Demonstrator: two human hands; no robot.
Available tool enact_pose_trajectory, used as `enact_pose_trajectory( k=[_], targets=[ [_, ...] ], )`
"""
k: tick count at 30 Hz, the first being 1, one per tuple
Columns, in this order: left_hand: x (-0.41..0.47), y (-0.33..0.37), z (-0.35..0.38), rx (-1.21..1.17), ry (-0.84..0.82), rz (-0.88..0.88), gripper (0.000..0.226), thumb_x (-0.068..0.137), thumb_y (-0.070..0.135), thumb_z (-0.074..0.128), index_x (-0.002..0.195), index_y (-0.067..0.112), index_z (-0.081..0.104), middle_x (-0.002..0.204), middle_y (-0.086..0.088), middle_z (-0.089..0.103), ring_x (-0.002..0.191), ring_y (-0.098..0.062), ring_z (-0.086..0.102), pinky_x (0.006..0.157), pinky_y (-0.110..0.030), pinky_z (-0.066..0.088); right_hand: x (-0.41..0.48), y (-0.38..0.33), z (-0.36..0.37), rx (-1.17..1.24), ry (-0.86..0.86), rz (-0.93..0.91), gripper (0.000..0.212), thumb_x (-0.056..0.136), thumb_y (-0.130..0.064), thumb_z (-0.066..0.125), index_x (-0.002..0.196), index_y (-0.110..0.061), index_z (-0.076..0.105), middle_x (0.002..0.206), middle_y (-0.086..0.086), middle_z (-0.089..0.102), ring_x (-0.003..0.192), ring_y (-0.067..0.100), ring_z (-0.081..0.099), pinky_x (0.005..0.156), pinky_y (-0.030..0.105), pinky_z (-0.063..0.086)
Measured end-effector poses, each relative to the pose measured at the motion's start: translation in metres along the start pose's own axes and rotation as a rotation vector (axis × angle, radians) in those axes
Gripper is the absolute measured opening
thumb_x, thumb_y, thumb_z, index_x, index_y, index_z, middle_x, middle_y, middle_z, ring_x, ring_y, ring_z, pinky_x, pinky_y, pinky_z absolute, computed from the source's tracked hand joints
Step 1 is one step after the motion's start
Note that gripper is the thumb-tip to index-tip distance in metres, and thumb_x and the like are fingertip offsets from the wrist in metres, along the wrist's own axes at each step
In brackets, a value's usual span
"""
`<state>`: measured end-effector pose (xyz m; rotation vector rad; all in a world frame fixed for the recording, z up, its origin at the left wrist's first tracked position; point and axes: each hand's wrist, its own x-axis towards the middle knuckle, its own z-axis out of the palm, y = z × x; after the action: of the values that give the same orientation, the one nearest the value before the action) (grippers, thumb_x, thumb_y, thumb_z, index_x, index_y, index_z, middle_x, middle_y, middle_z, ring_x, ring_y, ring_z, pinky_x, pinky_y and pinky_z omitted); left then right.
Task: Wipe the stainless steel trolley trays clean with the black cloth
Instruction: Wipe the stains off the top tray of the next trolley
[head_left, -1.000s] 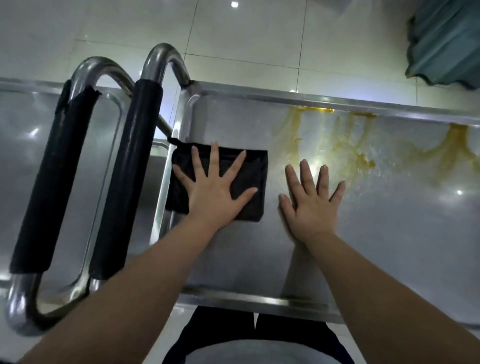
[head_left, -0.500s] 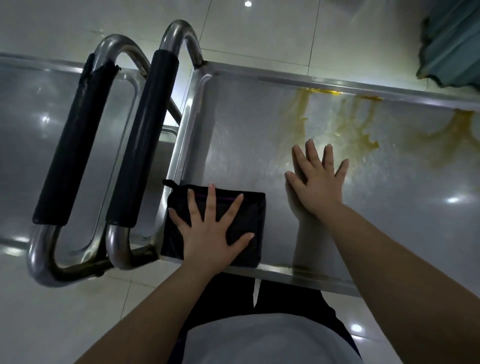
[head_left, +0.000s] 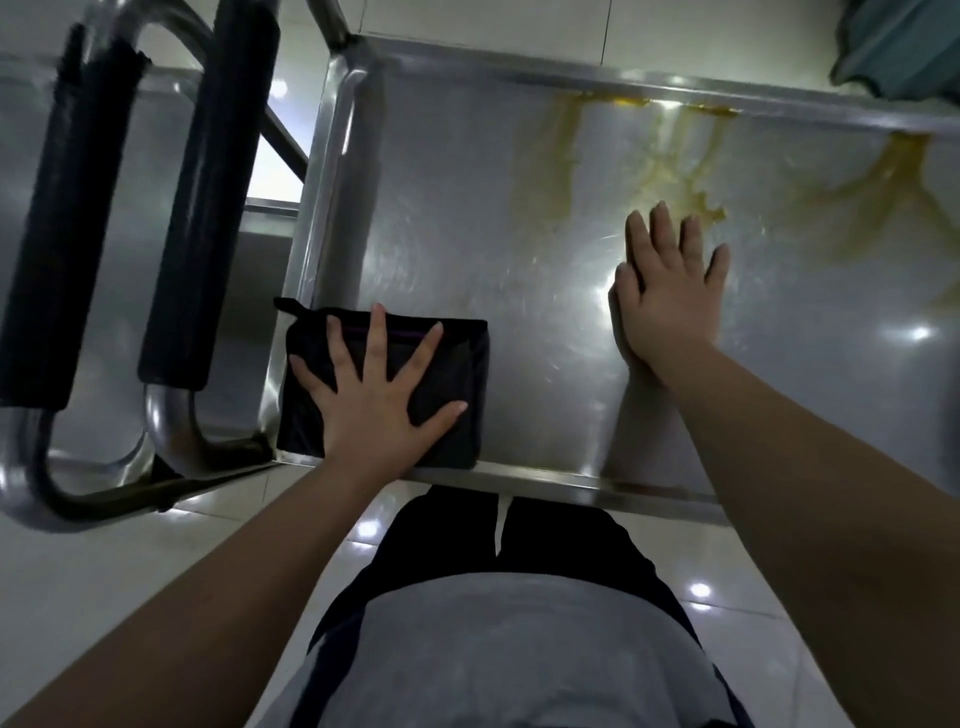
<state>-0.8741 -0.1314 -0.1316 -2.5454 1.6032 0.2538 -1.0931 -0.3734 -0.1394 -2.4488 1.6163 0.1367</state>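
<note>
A folded black cloth (head_left: 460, 374) lies flat in the near left corner of a stainless steel trolley tray (head_left: 457, 234), its near edge against the tray's front rim. The person's left hand (head_left: 379, 400) presses down on it with fingers straight and spread wide, not curled round anything. Cloth shows beyond the fingertips and to either side of them. The right hand (head_left: 670, 296) rests flat on bare steel, apart from the left hand on its thumb side, with fingers straight and close together, apparently bracing.

Wiping looks barely under way, since the cloth is in the corner while the dirt lies elsewhere. Yellow-brown stains (head_left: 675, 171) begin at the right fingertips and run to the far rim. A second streak (head_left: 550, 156) lies beyond that hand's thumb side, and a third smear (head_left: 904, 171) lies past its little finger.

The next move probably calls for pushing the cloth forward and across, with firm pressure, into those stains, and lifting the right hand clear.

Past the left little finger stand two trolley handles with black grips (head_left: 208, 208). Behind them is a second steel tray (head_left: 148, 156) showing only glare.
</note>
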Motion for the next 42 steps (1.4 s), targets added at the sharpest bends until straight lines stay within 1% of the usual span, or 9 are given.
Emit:
enact_pose_trajectory(
  k=[6,13,17,23,25,28,30,36,42],
  targets=[
    [0.001,0.023,-0.005,0.004,-0.013,0.079,0.085,0.077,0.091,0.015,0.151,0.052,0.002,0.165,-0.007,-0.006,0.144,-0.052,-0.009,0.101,-0.082,-0.001,0.005,-0.002,0.004,-0.028,-0.013,0.006,0.057,0.101,-0.041,0.014,0.156,-0.034,0.002,0.165,-0.006,-0.001,0.151,0.025,-0.007,0.118,0.058,-0.004],
    [-0.015,0.140,-0.008,-0.058,-0.013,0.195,0.087,0.076,0.091,0.028,0.152,0.051,0.011,0.165,-0.008,0.003,0.146,-0.050,-0.007,0.099,-0.083,-0.001,0.007,0.004,0.002,0.005,-0.048,-0.030,0.058,0.101,-0.041,0.011,0.157,-0.032,-0.001,0.165,-0.005,-0.005,0.150,0.027,-0.011,0.116,0.058,-0.011],
    [-0.017,0.128,-0.008,-0.010,-0.023,0.157,0.086,0.076,0.091,0.023,0.151,0.052,0.007,0.165,-0.005,0.001,0.147,-0.047,-0.006,0.098,-0.084,0.003,0.007,0.004,0.001,0.036,-0.059,-0.051,0.058,0.101,-0.040,0.014,0.157,-0.032,0.000,0.165,-0.005,-0.004,0.151,0.026,-0.010,0.116,0.059,-0.011],
    [-0.019,0.085,-0.008,-0.017,-0.057,-0.086,0.088,0.074,0.093,0.019,0.151,0.054,0.002,0.165,-0.001,-0.009,0.147,-0.043,-0.013,0.102,-0.081,0.001,0.005,0.005,0.000,0.060,-0.071,-0.071,0.060,0.098,-0.042,0.007,0.157,-0.031,0.000,0.165,-0.005,-0.004,0.150,0.027,-0.011,0.116,0.059,-0.010],
    [-0.020,0.094,-0.008,-0.006,-0.063,-0.074,0.090,0.074,0.094,0.017,0.152,0.052,0.002,0.165,-0.004,-0.008,0.145,-0.048,-0.013,0.101,-0.082,0.000,0.005,0.005,0.000,0.056,-0.070,-0.070,0.061,0.097,-0.042,0.005,0.157,-0.031,0.000,0.165,-0.004,-0.005,0.150,0.027,-0.012,0.116,0.060,-0.010],
    [-0.014,0.122,-0.009,-0.008,-0.062,0.093,0.094,0.071,0.096,0.021,0.152,0.050,0.009,0.165,-0.008,-0.001,0.144,-0.053,-0.007,0.097,-0.085,0.003,0.010,0.007,0.000,0.070,-0.072,-0.060,0.062,0.096,-0.043,0.003,0.157,-0.031,0.000,0.165,-0.005,-0.005,0.150,0.025,-0.012,0.116,0.059,-0.011],
    [0.009,0.131,-0.011,-0.003,-0.031,0.165,0.093,0.071,0.096,0.022,0.152,0.051,0.009,0.165,-0.007,0.002,0.145,-0.052,-0.005,0.097,-0.085,0.005,0.010,0.010,0.001,0.072,-0.066,-0.064,0.061,0.098,-0.043,0.006,0.157,-0.031,0.001,0.165,-0.006,-0.004,0.150,0.024,-0.011,0.117,0.056,-0.011],
    [0.149,0.119,-0.028,-0.085,-0.003,-0.047,0.087,0.068,0.098,0.010,0.144,0.062,-0.012,0.164,0.005,-0.015,0.144,-0.044,-0.021,0.100,-0.079,-0.011,0.008,0.012,0.003,0.072,-0.053,-0.045,0.057,0.101,-0.046,0.013,0.157,-0.035,0.004,0.164,-0.009,-0.002,0.151,0.020,-0.009,0.118,0.051,-0.011],
    [0.270,0.122,-0.050,-0.124,-0.027,-0.029,0.088,0.060,0.102,0.003,0.138,0.066,-0.019,0.162,0.008,-0.018,0.143,-0.043,-0.023,0.098,-0.079,-0.015,0.012,0.009,0.004,0.017,-0.034,-0.031,0.059,0.099,-0.045,0.013,0.157,-0.032,0.009,0.161,-0.008,-0.001,0.151,0.022,-0.005,0.119,0.055,-0.004]
  ],
)
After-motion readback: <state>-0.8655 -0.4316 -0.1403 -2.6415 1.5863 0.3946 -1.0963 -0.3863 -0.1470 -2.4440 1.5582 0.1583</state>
